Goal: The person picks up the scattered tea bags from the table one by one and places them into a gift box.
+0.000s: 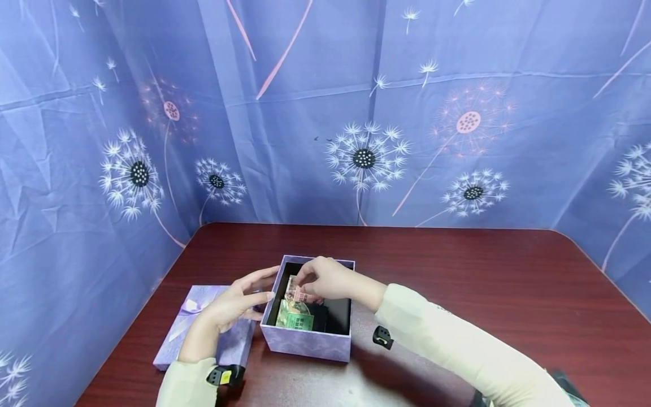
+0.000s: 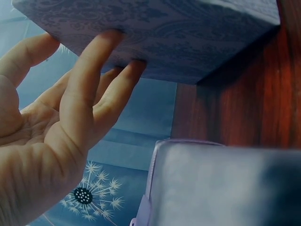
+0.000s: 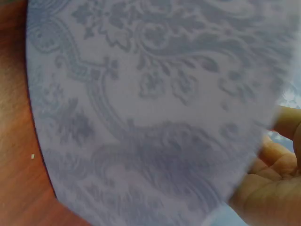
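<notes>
A lilac patterned gift box (image 1: 307,343) with a dark inside stands uncovered on the table. My right hand (image 1: 328,278) reaches into it from the right, its fingertips pinching a small pink printed packet (image 1: 305,295). In front of that packet lies a green-and-yellow printed packet (image 1: 296,320). My left hand (image 1: 231,306) is at the box's left side; in the left wrist view its loosely spread fingers touch the patterned wall (image 2: 160,42). Seen from the right wrist, the box wall (image 3: 155,103) hides most of the right hand (image 3: 277,181).
The lilac lid (image 1: 238,342) with a ribbon bow (image 1: 191,307) lies left of the box, under the left forearm. The dark red wooden table (image 1: 458,282) extends to the right. Blue curtains (image 1: 305,169) with dandelion prints hang behind it and at the sides.
</notes>
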Tool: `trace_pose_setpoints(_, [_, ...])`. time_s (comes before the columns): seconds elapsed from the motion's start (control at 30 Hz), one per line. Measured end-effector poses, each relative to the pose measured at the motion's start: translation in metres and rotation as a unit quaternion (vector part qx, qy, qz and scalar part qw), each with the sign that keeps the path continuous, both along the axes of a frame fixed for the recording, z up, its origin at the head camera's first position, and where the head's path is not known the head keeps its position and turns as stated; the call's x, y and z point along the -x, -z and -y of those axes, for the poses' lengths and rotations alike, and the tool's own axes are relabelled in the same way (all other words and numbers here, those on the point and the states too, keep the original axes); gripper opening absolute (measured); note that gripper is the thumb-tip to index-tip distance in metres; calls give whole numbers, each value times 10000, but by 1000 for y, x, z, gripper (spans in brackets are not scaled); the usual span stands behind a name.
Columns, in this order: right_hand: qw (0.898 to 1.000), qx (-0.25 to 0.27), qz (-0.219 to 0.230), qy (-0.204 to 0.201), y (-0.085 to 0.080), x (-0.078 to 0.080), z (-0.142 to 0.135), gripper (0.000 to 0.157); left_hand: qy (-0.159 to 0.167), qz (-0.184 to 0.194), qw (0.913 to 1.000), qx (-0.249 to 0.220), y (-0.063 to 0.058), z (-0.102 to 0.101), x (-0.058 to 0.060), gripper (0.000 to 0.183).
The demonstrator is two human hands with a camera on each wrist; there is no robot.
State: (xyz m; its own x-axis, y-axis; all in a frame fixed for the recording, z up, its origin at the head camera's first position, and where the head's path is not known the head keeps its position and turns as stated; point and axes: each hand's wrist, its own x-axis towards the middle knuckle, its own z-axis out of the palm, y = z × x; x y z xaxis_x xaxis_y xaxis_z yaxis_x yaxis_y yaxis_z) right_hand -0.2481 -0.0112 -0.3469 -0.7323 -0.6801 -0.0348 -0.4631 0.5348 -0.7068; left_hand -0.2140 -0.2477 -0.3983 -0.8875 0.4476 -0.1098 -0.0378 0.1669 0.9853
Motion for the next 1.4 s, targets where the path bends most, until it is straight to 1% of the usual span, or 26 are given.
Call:
trace_pose_setpoints(0.1, [9984, -83, -549, -66, -7, -3, -11, 16, -27, 28, 10000, -29, 1, 0, 0, 64])
trace_pose_setpoints(0.27, [9948, 54, -1000, -183, -18, -12, -33, 16, -119, 29, 9999, 1, 1, 2, 1, 65])
trace_pose_setpoints(0.37, [9922, 99, -1230, -195, -21, -18, -47, 15, -198, 32, 9998, 59, 1, 3, 1, 65])
trace_pose_setpoints(0.43, [9875, 54, -1570, -141, -21, -21, -57, 14, -218, 34, 9997, 73, 2, 3, 1, 65])
trace_pose_setpoints(0.5, [9807, 62, -1951, -93, -20, -25, -66, 12, -231, 42, 9997, 69, 2, 3, 1, 65])
trace_pose_setpoints(0.6, [9681, 142, -2501, -41, -17, -32, -79, 9, -201, 27, 9998, 28, 2, 3, 2, 65])
trace_pose_setpoints(0.7, [9614, 195, -2745, 7, -14, -42, -92, 8, -195, 8, 9998, 15, 2, 4, 3, 65])
trace_pose_setpoints(0.8, [9604, 43, -2786, 97, -9, -53, -105, 7, -201, -14, 9998, 24, 2, 4, 3, 65])
trace_pose_setpoints(0.9, [9595, -280, -2792, 239, -3, -62, -117, 9, -239, -7, 9997, 31, 2, 5, 2, 66])
trace_pose_setpoints(1.17, [9614, -908, -2533, 581, 8, -75, -143, 18, -160, -22, 9999, -16, 4, 6, 1, 65])
trace_pose_setpoints(1.3, [9638, -1280, -2243, 664, 12, -83, -153, 17, -155, -18, 9999, -16, 5, 5, 1, 65])
trace_pose_setpoints(1.4, [9626, -1719, -1887, 907, 15, -88, -162, 20, -118, -22, 9999, 2, 5, 4, 1, 65])
